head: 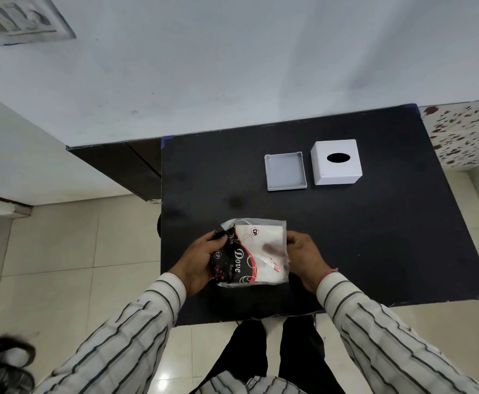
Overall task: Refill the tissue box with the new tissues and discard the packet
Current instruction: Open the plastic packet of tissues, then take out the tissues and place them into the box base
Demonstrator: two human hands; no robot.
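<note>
A clear plastic tissue packet (256,253) with a black and pink printed side and white tissues inside is held just above the near part of the black table (374,237). My left hand (201,260) grips its left edge and my right hand (303,255) grips its right edge. Farther back on the table stands the white tissue box cover (336,162) with an oval slot on top. Its shallow white base tray (285,172) lies open side up just to the left of it.
A dark low cabinet (124,166) stands left of the table against the white wall. Cream floor tiles lie around the table. Dark sandals (2,362) sit on the floor at the lower left. A speckled surface (465,132) is at the right.
</note>
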